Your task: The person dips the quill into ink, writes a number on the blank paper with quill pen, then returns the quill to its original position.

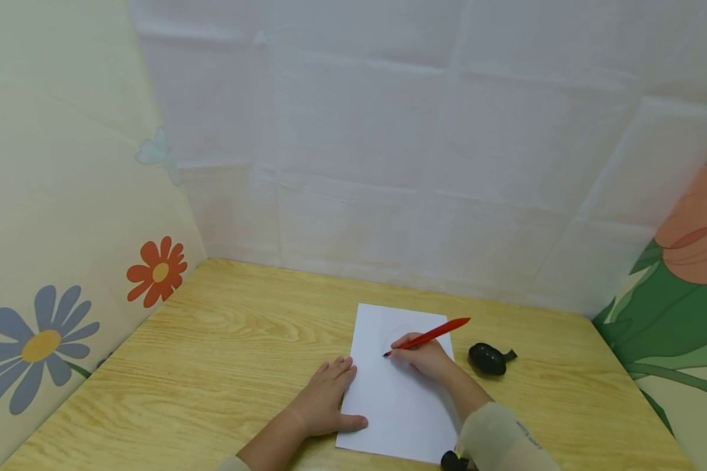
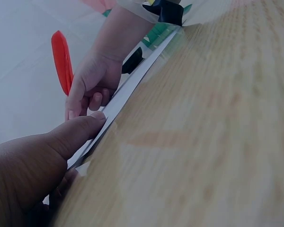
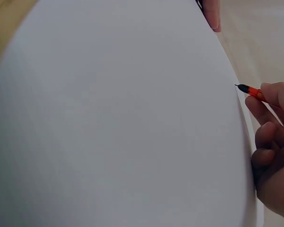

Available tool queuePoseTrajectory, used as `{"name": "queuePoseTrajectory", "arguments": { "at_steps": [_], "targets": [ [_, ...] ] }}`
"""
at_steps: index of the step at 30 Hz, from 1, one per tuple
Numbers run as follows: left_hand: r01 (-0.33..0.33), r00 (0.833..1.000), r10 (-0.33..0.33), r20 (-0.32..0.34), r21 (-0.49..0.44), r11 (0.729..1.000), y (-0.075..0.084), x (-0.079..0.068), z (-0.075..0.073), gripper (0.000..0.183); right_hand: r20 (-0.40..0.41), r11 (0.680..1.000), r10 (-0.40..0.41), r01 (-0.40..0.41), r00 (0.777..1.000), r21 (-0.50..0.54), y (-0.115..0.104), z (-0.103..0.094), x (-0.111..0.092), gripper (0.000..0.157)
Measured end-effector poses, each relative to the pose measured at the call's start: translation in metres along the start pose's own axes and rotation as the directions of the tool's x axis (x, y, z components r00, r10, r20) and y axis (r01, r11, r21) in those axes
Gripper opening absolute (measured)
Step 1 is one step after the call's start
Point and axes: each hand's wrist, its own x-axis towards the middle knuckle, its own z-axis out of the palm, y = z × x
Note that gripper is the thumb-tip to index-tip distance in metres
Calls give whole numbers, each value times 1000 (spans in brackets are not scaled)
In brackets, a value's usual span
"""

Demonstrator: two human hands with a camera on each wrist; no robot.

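A white sheet of paper point(image 1: 400, 412) lies on the wooden table. My right hand point(image 1: 427, 358) pinches a red pen point(image 1: 433, 333) with a black tip, its body slanting up to the right. In the right wrist view, the pen's dark tip point(image 3: 244, 88) is at the sheet; whether it touches cannot be told. A faint curved line seems to show on the upper part of the paper. My left hand point(image 1: 328, 399) rests flat at the sheet's left edge, fingers extended and thumb on the paper. The left wrist view shows that thumb point(image 2: 78, 132) on the paper's edge.
A glossy black rounded object point(image 1: 488, 359) with a short tab lies right of the paper. A small black piece point(image 1: 453, 460) sits by the right sleeve. White cloth point(image 1: 359, 131) hangs behind the table point(image 1: 241, 327), with flower-patterned panels point(image 1: 41, 196) at the sides.
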Motion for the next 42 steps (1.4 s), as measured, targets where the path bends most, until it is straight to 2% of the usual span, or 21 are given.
{"name": "queuePoseTrajectory", "arguments": {
  "at_steps": [27, 34, 42],
  "targets": [
    [-4, 1000, 3, -19, -19, 1000, -1, 1, -1, 96, 58, 999, -37, 37, 998, 0, -3, -4, -8, 21],
    [-1, 1000, 1, -17, -21, 1000, 0, 1, 0, 96, 71, 1000, -17, 18, 997, -17, -1, -5, -9, 20],
    [-8, 1000, 8, -22, -17, 1000, -1, 1, 1, 96, 87, 999, -34, 35, 996, -16, 3, -5, -10, 22]
  ]
}}
